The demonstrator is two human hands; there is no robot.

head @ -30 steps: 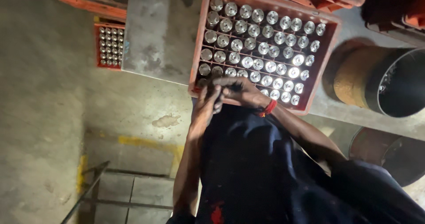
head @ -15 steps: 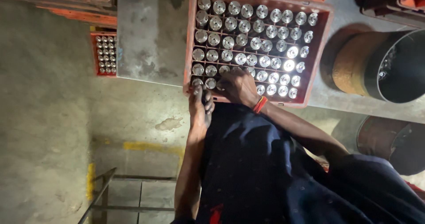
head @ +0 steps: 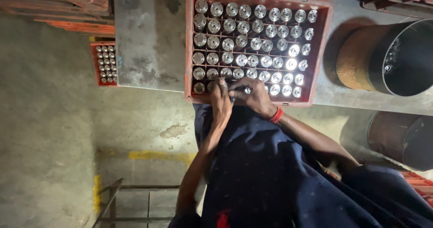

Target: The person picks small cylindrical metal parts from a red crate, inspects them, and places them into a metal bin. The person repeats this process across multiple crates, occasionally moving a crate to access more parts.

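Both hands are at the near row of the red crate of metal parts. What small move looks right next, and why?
Probably seat the small metal part between the left hand and right hand into the near row of the red crate, whose other rows look filled.

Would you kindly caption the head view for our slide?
Both hands, left hand and right hand, work at the near row of shiny metal parts in an orange crate.

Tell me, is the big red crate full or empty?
Nearly full. Shiny round metal parts fill the grid cells of the red crate; both hands cover the near row.
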